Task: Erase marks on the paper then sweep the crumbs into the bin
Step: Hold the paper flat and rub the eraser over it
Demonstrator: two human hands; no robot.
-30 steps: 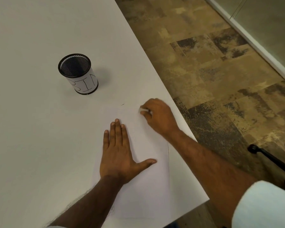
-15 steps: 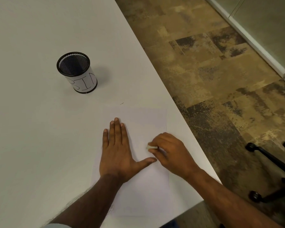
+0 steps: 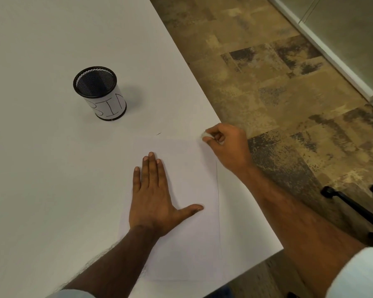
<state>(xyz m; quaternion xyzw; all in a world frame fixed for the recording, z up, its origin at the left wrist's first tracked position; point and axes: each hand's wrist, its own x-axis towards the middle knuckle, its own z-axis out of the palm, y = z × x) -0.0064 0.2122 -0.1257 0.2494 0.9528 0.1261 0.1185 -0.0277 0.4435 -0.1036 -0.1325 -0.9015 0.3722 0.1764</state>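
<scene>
- Head view: a white table (image 3: 52,190) carries all the task items; patterned floor (image 3: 278,72) lies beyond its right edge.
- Bin (image 3: 100,92): a black mesh cup standing upright on the table, wrapped in a white label lettered "BIN". Its interior reads as dark mesh only; whether any crumbs lie inside cannot be told.
- Paper (image 3: 192,244): a white sheet lying flat near the table's front right corner, well apart from the bin. No marks can be made out on it.
- A short dark fleck (image 3: 159,133) sits on the table just beyond the paper's far edge.
- Left hand (image 3: 153,196): palm down on the paper, fingers (image 3: 151,166) straight and pressed together, thumb spread out to the right.
- Right hand (image 3: 226,145): at the paper's far right corner, beside the table edge, fingers curled and pinching a small white eraser (image 3: 206,135) at its tips.
- White sleeve (image 3: 357,276) at the lower right; black chair base with castors (image 3: 353,207) on the floor.
</scene>
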